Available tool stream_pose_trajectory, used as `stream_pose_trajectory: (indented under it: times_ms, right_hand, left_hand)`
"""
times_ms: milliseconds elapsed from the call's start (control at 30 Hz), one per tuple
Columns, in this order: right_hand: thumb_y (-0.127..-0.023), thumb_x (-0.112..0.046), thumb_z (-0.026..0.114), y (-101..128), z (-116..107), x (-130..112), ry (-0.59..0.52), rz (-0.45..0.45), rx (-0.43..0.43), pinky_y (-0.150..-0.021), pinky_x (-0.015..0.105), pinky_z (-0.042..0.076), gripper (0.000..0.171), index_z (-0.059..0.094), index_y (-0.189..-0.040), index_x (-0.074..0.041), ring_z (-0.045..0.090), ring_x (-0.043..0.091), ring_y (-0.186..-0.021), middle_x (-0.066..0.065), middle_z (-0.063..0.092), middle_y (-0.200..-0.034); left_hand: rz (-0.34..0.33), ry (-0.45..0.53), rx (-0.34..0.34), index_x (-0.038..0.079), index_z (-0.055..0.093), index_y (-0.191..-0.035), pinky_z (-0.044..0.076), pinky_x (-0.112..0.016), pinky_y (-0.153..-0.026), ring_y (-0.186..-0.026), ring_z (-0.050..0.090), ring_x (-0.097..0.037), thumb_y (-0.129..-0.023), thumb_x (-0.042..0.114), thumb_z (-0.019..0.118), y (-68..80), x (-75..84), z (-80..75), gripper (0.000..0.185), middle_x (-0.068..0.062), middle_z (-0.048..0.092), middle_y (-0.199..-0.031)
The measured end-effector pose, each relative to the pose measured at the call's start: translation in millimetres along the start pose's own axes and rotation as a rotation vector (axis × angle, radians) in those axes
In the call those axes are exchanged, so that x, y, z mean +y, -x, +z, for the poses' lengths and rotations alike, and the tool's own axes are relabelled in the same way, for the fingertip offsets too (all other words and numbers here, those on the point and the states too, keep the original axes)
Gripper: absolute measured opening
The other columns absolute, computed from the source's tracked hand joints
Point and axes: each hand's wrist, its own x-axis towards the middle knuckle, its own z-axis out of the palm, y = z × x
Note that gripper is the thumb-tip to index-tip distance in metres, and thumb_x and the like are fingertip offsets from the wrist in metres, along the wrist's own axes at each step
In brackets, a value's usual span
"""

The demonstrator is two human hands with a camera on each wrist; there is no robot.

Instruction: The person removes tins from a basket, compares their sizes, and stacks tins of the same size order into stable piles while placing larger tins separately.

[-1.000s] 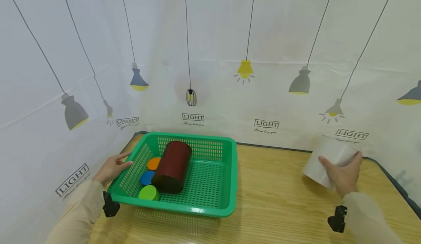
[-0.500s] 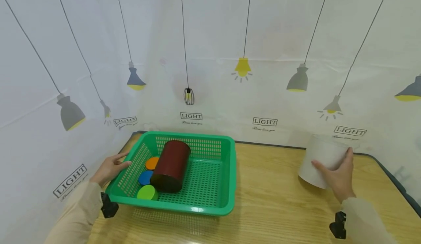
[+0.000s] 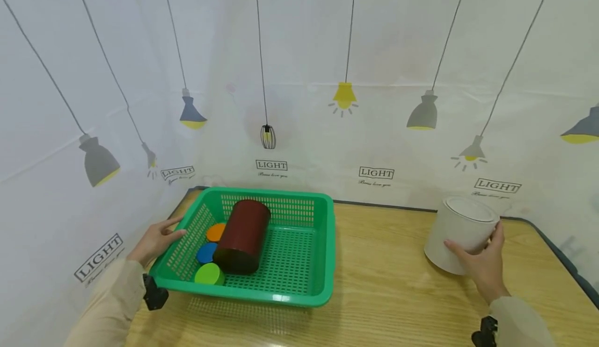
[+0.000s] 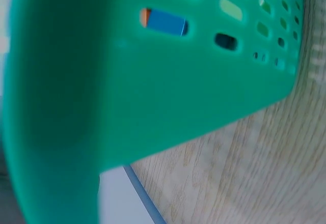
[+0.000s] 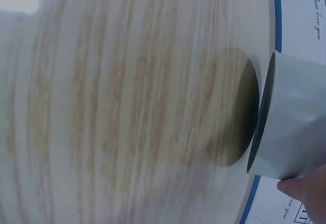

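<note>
Setting white canister (image 3: 460,232) upright on table (image 3: 388,290), right hand (image 3: 482,264) grip curled round it; earlier tilted.

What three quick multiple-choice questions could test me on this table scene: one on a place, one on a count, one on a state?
1. Where does the dark red cylinder lie?
A. in the green basket
B. on the bare table
C. in the right hand

2. How many coloured discs lie beside it?
A. one
B. three
C. five

3. What is the right hand doing?
A. hanging idle
B. pressing the table
C. holding the white can

Answers:
1 A, it lies on its side within the basket walls.
2 B, orange, blue and green.
3 C, fingers curl round the can's side.
</note>
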Motion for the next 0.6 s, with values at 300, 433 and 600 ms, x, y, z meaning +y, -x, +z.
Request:
stream_pose_trajectory:
  times_ms: [300, 433, 600]
  right_hand:
    - [-0.074, -0.019, 0.072, 22.3, 0.6, -33.2, -0.024, 0.002, -0.034, -0.099, 0.058, 0.013, 0.107, -0.011, -0.137, -0.041, 0.009, 0.034, -0.13, 0.008, 0.003, -0.144]
    - [-0.073, -0.022, 0.073, 26.9, -0.5, -35.1, -0.02, 0.029, -0.043, -0.097, 0.06, 0.015, 0.109, -0.013, -0.136, -0.043, 0.007, 0.037, -0.129, 0.009, 0.0, -0.144]
    - [-0.072, -0.021, 0.074, 32.3, -2.0, -35.7, -0.022, 0.04, -0.063, -0.094, 0.063, 0.019, 0.107, -0.009, -0.136, -0.043, 0.008, 0.041, -0.128, 0.011, 0.002, -0.144]
  left_hand:
    - [-0.013, 0.023, -0.007, -0.005, 0.026, -0.137, 0.047, -0.038, -0.066, -0.074, 0.057, -0.022, -0.092, 0.026, 0.049, -0.7, -0.7, -1.1, 0.059, -0.032, 0.051, -0.104]
    - [-0.009, 0.015, -0.011, -0.004, 0.025, -0.137, 0.047, -0.039, -0.067, -0.077, 0.057, -0.022, -0.092, 0.029, 0.049, -1.4, -1.1, -1.2, 0.061, -0.034, 0.049, -0.108]
    - [-0.006, 0.014, -0.009, -0.004, 0.025, -0.137, 0.047, -0.041, -0.07, -0.082, 0.056, -0.028, -0.092, 0.028, 0.049, -0.7, -0.2, 0.1, 0.06, -0.034, 0.047, -0.11]
